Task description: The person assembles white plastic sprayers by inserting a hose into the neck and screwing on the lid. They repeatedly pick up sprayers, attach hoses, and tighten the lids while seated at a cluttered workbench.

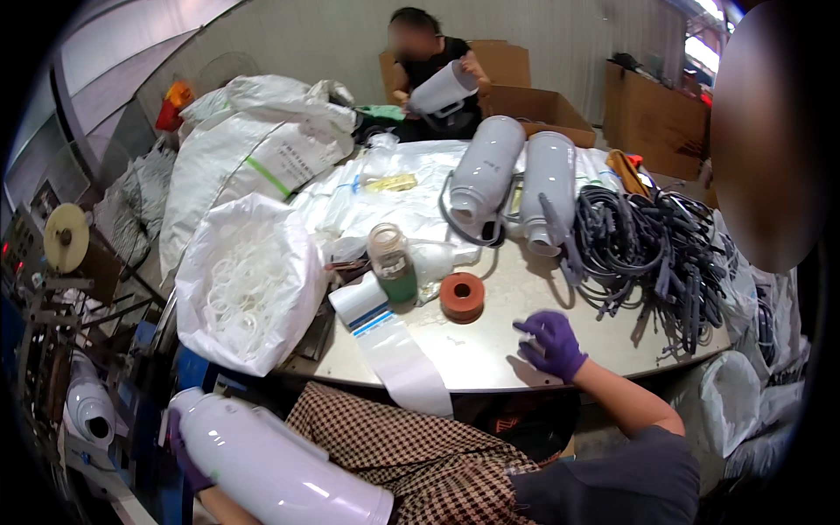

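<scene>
My left hand (185,455), in a purple glove, grips the side of a pale lavender flask body (280,464) that lies slanted across my lap. Part of that hand is hidden behind the flask. Over the front of the table my right hand (555,346), also gloved in purple, has its fingers apart and nothing in them. To its left stand a reddish-brown ring-shaped roll (462,308) and a roll of white labels (407,354), whose strip hangs past the table edge. A glass jar with a green lower part (393,267) is behind the labels.
Two grey flask bodies (490,162) (549,188) lie beyond my right hand, beside a heap of dark straps (639,245). A white sack of clear rings (249,289) stands at left, near machinery (66,289). Across the table a person (437,83) holds another flask body.
</scene>
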Demonstrator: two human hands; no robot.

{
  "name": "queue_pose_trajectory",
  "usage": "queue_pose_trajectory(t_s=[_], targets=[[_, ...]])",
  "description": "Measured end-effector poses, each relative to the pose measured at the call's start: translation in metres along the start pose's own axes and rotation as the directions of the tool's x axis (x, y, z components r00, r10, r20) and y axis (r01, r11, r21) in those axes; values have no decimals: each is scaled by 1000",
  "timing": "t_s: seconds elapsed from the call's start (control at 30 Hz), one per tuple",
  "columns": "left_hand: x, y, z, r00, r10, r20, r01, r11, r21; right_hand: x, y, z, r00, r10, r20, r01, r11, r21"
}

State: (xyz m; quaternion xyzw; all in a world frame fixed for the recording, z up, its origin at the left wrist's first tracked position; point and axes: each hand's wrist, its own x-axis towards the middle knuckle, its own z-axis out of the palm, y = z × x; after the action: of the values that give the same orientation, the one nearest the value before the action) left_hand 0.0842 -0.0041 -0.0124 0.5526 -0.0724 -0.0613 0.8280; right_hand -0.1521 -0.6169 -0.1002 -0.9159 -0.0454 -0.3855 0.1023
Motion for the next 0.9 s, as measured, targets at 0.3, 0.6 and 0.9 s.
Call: queue_pose_trajectory(t_s=[0.3, 0.6, 0.9], targets=[[43, -106, 25, 944, -248, 219, 311, 890, -333, -39, 3, 35, 801, -102, 590, 38, 992, 120], [6, -68, -32, 998, 18, -59, -33, 962, -269, -27, -8, 52, 859, -303, 412, 248, 951, 182], [1, -66, -42, 989, -74, 126, 124, 882, -455, -33, 4, 50, 851, -293, 435, 254, 956, 148]])
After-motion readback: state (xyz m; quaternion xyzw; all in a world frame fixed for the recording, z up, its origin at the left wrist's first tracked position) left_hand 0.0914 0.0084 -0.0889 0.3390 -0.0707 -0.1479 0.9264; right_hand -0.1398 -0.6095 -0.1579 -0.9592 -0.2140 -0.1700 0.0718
